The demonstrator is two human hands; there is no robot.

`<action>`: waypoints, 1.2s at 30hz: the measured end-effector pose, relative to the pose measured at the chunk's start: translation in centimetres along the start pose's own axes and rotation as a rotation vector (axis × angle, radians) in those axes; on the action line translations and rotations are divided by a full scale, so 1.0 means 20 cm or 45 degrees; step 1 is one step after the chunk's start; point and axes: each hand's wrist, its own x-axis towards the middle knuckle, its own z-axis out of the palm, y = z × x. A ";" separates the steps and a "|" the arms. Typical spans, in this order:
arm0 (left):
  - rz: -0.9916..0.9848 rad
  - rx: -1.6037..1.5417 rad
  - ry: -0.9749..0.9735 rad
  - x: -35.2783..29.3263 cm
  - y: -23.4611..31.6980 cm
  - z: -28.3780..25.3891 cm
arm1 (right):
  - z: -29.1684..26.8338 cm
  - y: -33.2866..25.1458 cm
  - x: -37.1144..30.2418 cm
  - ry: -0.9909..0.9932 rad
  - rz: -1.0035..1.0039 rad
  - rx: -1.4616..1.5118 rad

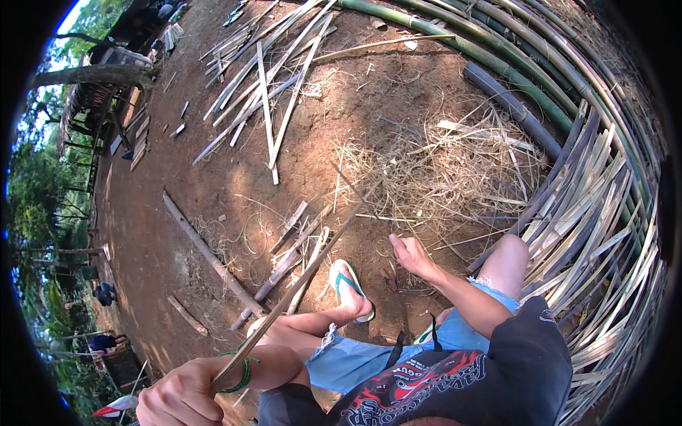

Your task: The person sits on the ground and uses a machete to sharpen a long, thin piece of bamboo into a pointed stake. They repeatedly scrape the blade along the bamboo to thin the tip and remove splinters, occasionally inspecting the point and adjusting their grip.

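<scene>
My left hand [181, 394], at the lower left with a green cord round its wrist, is closed round one end of a long thin bamboo strip [298, 284]. The strip slants up and away to the right, over my leg and the ground. My right hand [412, 257] is held out in front of my right knee with its fingers curled in. Whether anything is inside it is hidden. Beyond it lies a tangled heap of pale bamboo shavings [462, 163]. A pointed red and white thing [117, 407] shows beside my left hand; its kind is unclear.
Split bamboo strips [604, 234] are piled thickly along my right. Long green bamboo poles [455, 42] curve across the far right. More cut slats [273, 92] lie scattered ahead. A round wooden pole [209, 259] and short pieces lie near my sandalled foot [348, 287].
</scene>
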 end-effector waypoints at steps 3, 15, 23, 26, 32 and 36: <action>-0.033 0.014 -0.032 -0.01 0.00 0.02 | -0.05 0.09 0.10 0.062 0.192 -0.105; -0.075 0.005 -0.010 0.03 -0.01 0.01 | -0.25 0.43 0.28 0.161 0.470 -0.368; -0.107 -0.122 -0.411 0.00 -0.04 0.04 | -0.20 -0.05 0.01 -0.321 -0.211 -0.124; -0.130 -0.183 -0.452 0.02 -0.07 0.06 | -0.26 0.09 0.09 -0.353 -0.271 -0.182; -0.090 -0.100 -0.362 0.05 -0.08 0.05 | -0.22 0.25 0.23 -0.042 0.181 -0.264; -0.111 -0.203 -0.361 0.07 -0.10 0.02 | -0.17 0.28 0.17 -0.041 -0.056 -0.178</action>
